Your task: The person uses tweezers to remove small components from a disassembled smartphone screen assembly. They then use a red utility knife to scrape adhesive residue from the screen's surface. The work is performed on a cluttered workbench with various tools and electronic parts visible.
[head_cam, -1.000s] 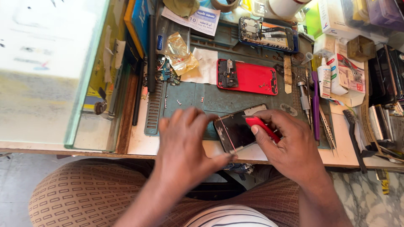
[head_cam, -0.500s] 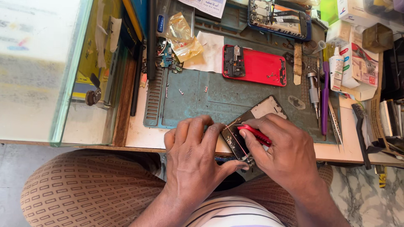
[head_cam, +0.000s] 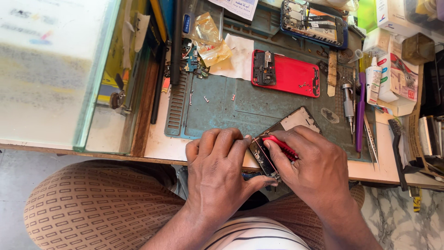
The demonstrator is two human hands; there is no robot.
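the left hand (head_cam: 222, 166) clamps the opened phone (head_cam: 282, 139) at the near bench (head_cam: 159, 148) edge while the right hand (head_cam: 314, 166) presses a red tool (head_cam: 280, 146) on it, so a slip could scratch its inner parts.

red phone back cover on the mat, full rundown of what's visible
The red back cover lies flat, inner side up, at the far middle of the grey-green work mat, long axis running left to right. It looks like glossy red plastic or painted metal. A dark module block sits at its left end and a small dark part near the right edge. Its left end abuts a white paper sheet; a blue-framed opened phone lies just beyond it. Neither hand touches it.
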